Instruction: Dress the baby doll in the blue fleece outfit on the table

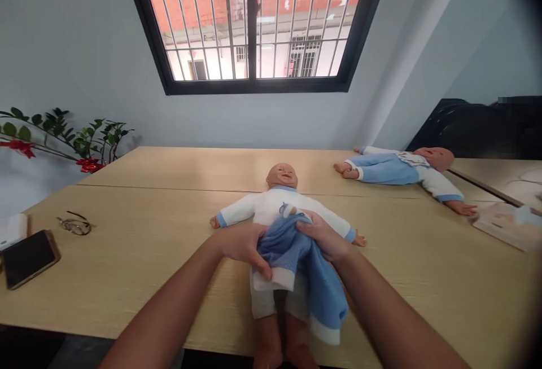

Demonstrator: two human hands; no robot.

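A baby doll lies on its back on the table, arms spread, in a white top with blue cuffs and white shorts. Over its belly I hold small blue trousers with white cuffs, bunched up. My left hand grips one gathered leg, its thumb beside the white cuff. The waist end is in my right hand, thumb on top of the cloth. A drawstring shows at the waist. The other trouser leg hangs down to the right, over the doll's hip. The doll's bare legs reach the table's near edge.
A second doll, dressed in blue trousers, lies at the back right. Near its hand is a tissue box. Glasses and a phone lie at the left. A plant stands beyond the table, and a barred window is ahead.
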